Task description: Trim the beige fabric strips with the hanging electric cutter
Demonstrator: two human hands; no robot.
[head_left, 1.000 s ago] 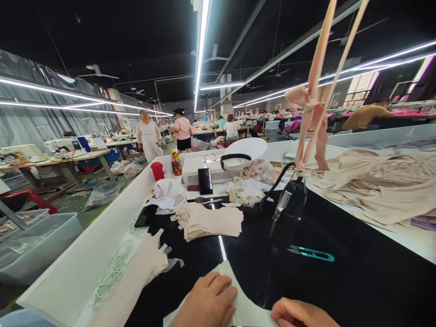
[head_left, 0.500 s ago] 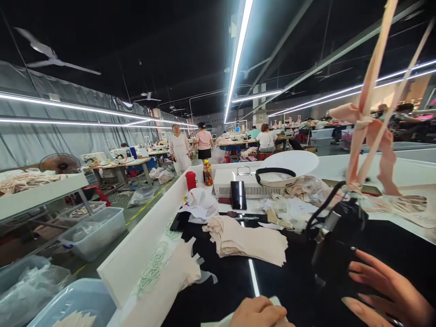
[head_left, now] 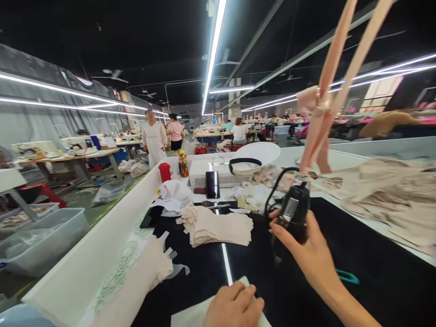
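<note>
My right hand (head_left: 308,254) is raised over the black table top (head_left: 374,268) and closes round a black hand-held tool (head_left: 293,211) that hangs from a pale pink strap (head_left: 323,109) tied in a knot above it. A black cord loops from the tool's top. My left hand (head_left: 235,306) lies at the near edge with its fingers curled down on a white fabric piece (head_left: 197,313). A stack of beige fabric pieces (head_left: 216,225) lies just beyond, left of the tool.
Teal thread snips (head_left: 347,276) lie behind my right wrist. Beige cut pieces (head_left: 143,277) and coiled cord lie at the left; a heap of beige garments (head_left: 391,190) fills the right. At the far end are a white box, a phone, a red cup, a bottle. People stand in the aisle beyond.
My right hand has risen from the table's near edge and taken hold of the hanging black tool. The camera has swung slightly; my left hand stays on the white piece.
</note>
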